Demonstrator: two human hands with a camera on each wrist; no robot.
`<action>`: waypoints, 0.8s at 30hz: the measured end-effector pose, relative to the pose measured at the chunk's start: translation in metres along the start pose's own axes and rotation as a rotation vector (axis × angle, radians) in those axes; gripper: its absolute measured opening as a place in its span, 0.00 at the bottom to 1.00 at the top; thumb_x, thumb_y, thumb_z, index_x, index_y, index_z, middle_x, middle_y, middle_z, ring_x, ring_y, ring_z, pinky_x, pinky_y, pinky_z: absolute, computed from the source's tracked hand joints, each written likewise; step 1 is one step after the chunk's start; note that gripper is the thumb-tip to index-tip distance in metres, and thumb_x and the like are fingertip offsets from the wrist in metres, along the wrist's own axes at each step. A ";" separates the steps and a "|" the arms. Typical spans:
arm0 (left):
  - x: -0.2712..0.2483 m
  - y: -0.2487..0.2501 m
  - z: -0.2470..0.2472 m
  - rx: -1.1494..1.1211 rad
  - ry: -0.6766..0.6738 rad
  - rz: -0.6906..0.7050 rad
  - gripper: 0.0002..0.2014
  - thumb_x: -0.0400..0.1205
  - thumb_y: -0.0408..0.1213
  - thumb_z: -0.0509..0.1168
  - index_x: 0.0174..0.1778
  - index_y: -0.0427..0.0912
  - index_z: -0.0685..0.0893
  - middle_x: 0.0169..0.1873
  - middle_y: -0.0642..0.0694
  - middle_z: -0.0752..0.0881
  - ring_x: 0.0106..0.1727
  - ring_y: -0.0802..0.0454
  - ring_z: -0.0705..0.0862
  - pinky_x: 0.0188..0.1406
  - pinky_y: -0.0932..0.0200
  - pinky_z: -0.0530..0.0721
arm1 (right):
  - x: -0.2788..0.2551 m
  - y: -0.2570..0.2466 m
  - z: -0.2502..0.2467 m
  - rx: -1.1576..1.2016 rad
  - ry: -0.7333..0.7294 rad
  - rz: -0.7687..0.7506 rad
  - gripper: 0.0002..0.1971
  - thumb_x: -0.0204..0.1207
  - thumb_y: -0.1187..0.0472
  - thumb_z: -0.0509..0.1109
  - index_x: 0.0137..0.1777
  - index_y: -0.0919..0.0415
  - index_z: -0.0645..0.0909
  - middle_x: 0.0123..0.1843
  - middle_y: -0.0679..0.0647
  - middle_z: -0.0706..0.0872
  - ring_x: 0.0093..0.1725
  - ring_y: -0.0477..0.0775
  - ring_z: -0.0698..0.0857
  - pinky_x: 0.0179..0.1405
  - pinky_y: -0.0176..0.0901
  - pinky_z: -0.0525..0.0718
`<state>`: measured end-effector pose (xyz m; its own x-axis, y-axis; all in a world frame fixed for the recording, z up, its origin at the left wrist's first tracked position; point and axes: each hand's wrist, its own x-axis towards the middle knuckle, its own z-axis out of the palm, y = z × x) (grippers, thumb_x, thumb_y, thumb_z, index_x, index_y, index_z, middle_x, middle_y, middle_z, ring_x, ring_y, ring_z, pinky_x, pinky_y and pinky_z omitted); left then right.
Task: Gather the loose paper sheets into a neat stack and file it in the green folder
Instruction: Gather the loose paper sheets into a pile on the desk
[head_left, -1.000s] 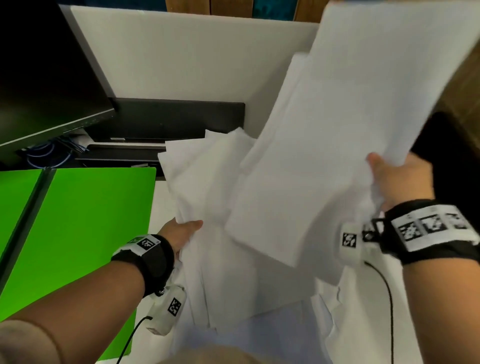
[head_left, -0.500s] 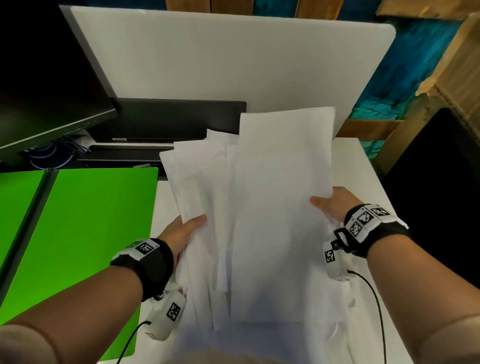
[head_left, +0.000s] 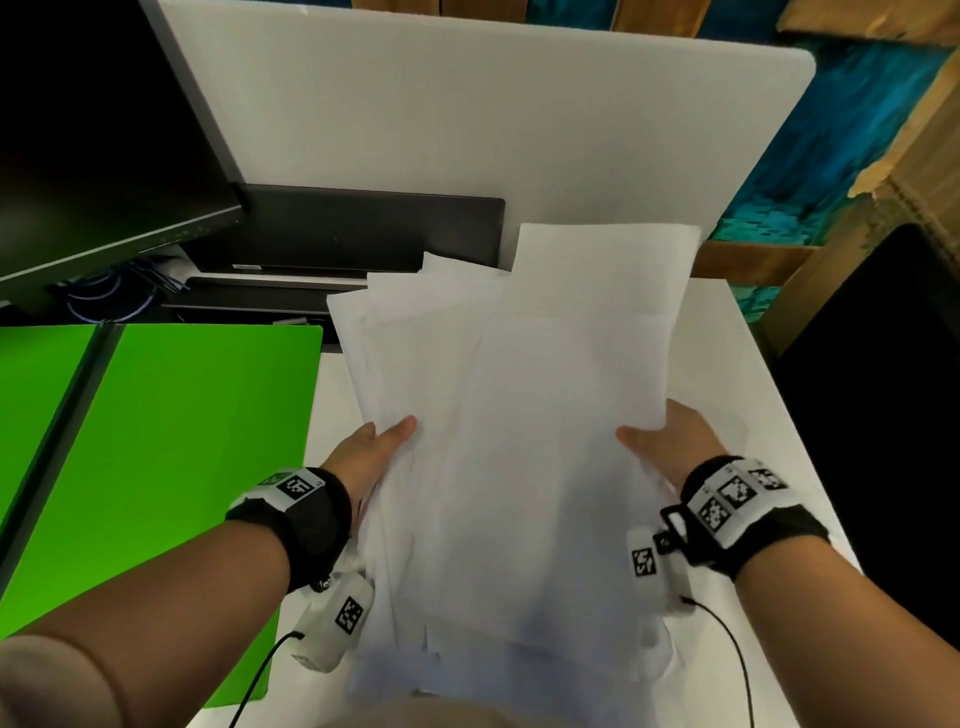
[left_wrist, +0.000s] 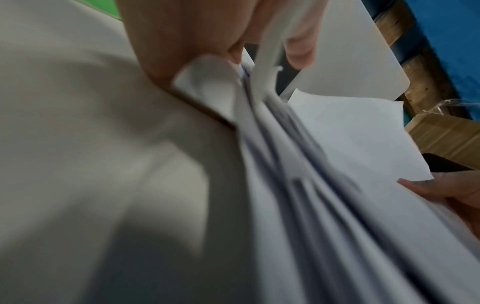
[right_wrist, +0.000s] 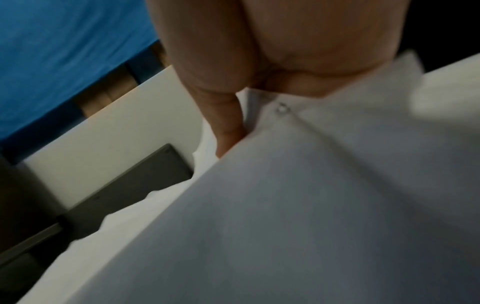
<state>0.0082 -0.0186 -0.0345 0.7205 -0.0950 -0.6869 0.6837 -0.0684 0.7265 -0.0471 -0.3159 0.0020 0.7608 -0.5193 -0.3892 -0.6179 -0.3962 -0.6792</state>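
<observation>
Several white paper sheets (head_left: 519, 415) are held fanned and uneven above the white desk, their top edges staggered. My left hand (head_left: 371, 447) grips the stack's left edge, thumb on top; the left wrist view shows the paper sheets (left_wrist: 324, 185) pinched between thumb and fingers. On the right edge my right hand (head_left: 662, 441) holds the stack the same way, its fingers hidden underneath; the paper sheets (right_wrist: 311, 205) fill the right wrist view. The green folder (head_left: 171, 457) lies open and flat at the left of the desk.
A black monitor (head_left: 104, 130) stands at the back left, with a dark flat device (head_left: 353, 234) and cables behind the folder. A white partition panel (head_left: 467, 114) closes the back. The white desk (head_left: 737, 374) ends at the right beside a black chair (head_left: 883, 389).
My right hand brought its raised sheets down onto the stack held by the left hand. Both hands now hold one bundle at its two sides, slightly lower and more level.
</observation>
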 end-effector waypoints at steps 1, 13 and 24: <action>0.000 -0.001 -0.001 0.028 0.009 0.027 0.43 0.60 0.56 0.76 0.70 0.41 0.73 0.63 0.40 0.84 0.61 0.40 0.84 0.66 0.40 0.79 | -0.004 0.002 0.009 0.028 -0.029 0.008 0.23 0.71 0.60 0.75 0.65 0.65 0.78 0.61 0.60 0.85 0.59 0.61 0.83 0.62 0.51 0.80; 0.000 0.002 0.007 0.431 0.175 0.207 0.24 0.71 0.32 0.75 0.62 0.34 0.81 0.60 0.35 0.84 0.61 0.39 0.83 0.57 0.55 0.78 | -0.012 0.021 0.002 -0.084 0.144 0.150 0.26 0.72 0.57 0.72 0.69 0.61 0.73 0.64 0.60 0.80 0.62 0.62 0.80 0.62 0.45 0.75; -0.006 0.020 0.017 0.120 0.034 0.237 0.19 0.76 0.26 0.68 0.64 0.35 0.79 0.59 0.38 0.85 0.57 0.41 0.84 0.66 0.45 0.78 | -0.002 0.069 -0.037 -0.201 0.099 0.349 0.22 0.75 0.57 0.69 0.64 0.73 0.79 0.63 0.68 0.83 0.61 0.66 0.82 0.55 0.46 0.77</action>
<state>0.0157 -0.0365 -0.0161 0.8636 -0.0894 -0.4961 0.4783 -0.1656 0.8624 -0.0984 -0.3701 -0.0211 0.4821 -0.7149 -0.5065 -0.8693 -0.3185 -0.3780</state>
